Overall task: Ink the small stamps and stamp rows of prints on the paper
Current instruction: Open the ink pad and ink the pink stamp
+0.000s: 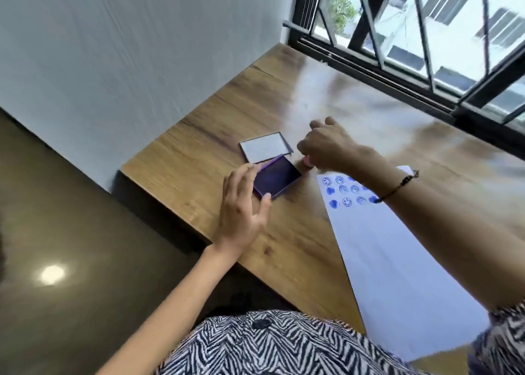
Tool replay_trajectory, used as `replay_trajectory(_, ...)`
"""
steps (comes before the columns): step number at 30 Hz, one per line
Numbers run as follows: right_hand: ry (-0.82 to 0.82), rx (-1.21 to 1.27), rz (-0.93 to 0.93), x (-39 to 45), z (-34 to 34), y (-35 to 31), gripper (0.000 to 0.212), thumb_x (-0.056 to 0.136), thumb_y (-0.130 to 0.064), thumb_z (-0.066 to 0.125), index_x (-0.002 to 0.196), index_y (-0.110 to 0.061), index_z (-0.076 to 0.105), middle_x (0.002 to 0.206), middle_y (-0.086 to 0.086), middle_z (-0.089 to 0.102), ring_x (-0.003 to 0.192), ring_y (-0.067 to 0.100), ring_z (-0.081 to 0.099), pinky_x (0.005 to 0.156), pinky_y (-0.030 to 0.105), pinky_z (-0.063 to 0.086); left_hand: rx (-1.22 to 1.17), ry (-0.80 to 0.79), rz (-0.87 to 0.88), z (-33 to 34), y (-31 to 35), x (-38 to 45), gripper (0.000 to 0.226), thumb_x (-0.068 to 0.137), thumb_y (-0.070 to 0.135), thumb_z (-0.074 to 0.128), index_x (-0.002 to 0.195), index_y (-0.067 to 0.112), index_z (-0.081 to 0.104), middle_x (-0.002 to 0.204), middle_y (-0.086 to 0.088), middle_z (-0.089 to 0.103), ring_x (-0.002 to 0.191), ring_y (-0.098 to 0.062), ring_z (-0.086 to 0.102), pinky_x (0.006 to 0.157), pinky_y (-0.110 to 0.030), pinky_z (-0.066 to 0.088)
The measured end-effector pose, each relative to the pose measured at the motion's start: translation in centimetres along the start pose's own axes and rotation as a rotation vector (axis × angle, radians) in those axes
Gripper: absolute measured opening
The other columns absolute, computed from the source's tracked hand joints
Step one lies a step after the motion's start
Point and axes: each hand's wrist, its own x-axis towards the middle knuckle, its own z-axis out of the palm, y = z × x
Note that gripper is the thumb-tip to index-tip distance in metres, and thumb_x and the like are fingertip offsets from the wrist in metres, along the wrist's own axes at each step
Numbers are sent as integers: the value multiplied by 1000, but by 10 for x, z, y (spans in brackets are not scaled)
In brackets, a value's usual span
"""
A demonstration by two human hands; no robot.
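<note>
The small pink round stamp (307, 162) is being pinched by the right hand (329, 144), just right of the dark purple rectangular ink pad (277, 180), which is being steadied by the open left hand (241, 210).

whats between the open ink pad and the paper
Bare wooden table in the head view. A pink stamp under the right hand sits beyond the ink pad and paper.

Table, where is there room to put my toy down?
The table is bare between the right hand and the window, and near its front edge between the left hand and the paper. It is crowded around the ink pad, its lid and the pink stamp.
</note>
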Motion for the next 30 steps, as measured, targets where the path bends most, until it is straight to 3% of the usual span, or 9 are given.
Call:
replay_trajectory(3, 213, 492, 31, -10, -1, 2, 10, 79, -19, 61, 84, -12, 68, 83, 12, 70, 85, 25, 55, 77, 35, 46, -177, 8, -128, -4, 6, 0, 35, 82, 15, 55, 117, 11, 54, 107, -10, 58, 95, -15, 53, 88, -25, 44)
replay_trajectory(6, 294, 1111, 23, -29, -8, -9, 11, 77, -28, 71, 79, -18, 70, 57, -9, 61, 50, 1, 48, 46, 11, 38, -528, -107, -410, -7, 15, 11, 24, 83, 27, 60, 105, 34, 54, 96, 3, 62, 85, -6, 59, 81, -19, 50)
replay_trajectory(7, 279, 1228, 14, -34, -9, -14, 11, 76, -28, 73, 79, -18, 70, 52, -12, 59, 47, -1, 48, 45, 8, 34, -613, -129, -489, -7, 18, 15, 21, 82, 30, 61, 101, 37, 55, 94, 2, 64, 86, -10, 61, 83, -25, 52)
replay_trajectory(9, 244, 1324, 5, -39, -8, -24, 11, 75, -24, 75, 81, -16, 71, 56, -12, 60, 54, 1, 51, 54, 16, 41, -681, -132, -571, -7, 20, 21, 16, 80, 32, 63, 94, 37, 58, 90, 0, 67, 85, -18, 64, 84, -35, 53)
replay_trajectory(11, 246, 1344, 18, -40, -4, -30, 13, 74, -20, 75, 85, -14, 71, 68, 0, 66, 63, 8, 56, 63, 31, 46, -682, -114, -566, -7, 21, 23, 11, 80, 30, 64, 90, 34, 62, 84, 1, 68, 79, -16, 64, 80, -34, 54)
replay_trajectory(13, 271, 1361, 41, -40, 2, -34, 14, 74, -22, 76, 85, -15, 72, 74, 12, 68, 66, 11, 56, 65, 33, 46, -707, -105, -566, -8, 22, 24, 7, 79, 30, 65, 86, 32, 64, 79, 3, 69, 73, -13, 64, 75, -31, 54)
replay_trajectory(23, 360, 1496, 66, -38, 3, -43, 9, 76, -12, 73, 84, -9, 69, 72, 15, 63, 61, 15, 53, 56, 19, 44, -822, -1, -682, -9, 13, 19, 6, 81, 12, 62, 80, 16, 65, 63, 4, 67, 59, -8, 60, 62, -19, 51)
replay_trajectory(27, 446, 1035, 68, -25, 5, -44, 8, 76, -6, 65, 82, -8, 69, 76, 12, 67, 65, 10, 53, 60, 14, 42, -812, 57, -711, -12, 0, 13, 6, 83, 8, 60, 82, 13, 63, 67, -1, 64, 59, -5, 60, 60, -16, 51)
replay_trajectory(30, 412, 766, -48, -14, 15, -57, 16, 80, -1, 53, 85, 1, 68, 90, 21, 66, 80, 32, 58, 71, 36, 45, -766, 49, -725, -8, -2, 8, 5, 83, 11, 60, 87, 13, 63, 75, -3, 65, 64, -5, 61, 67, -21, 55)
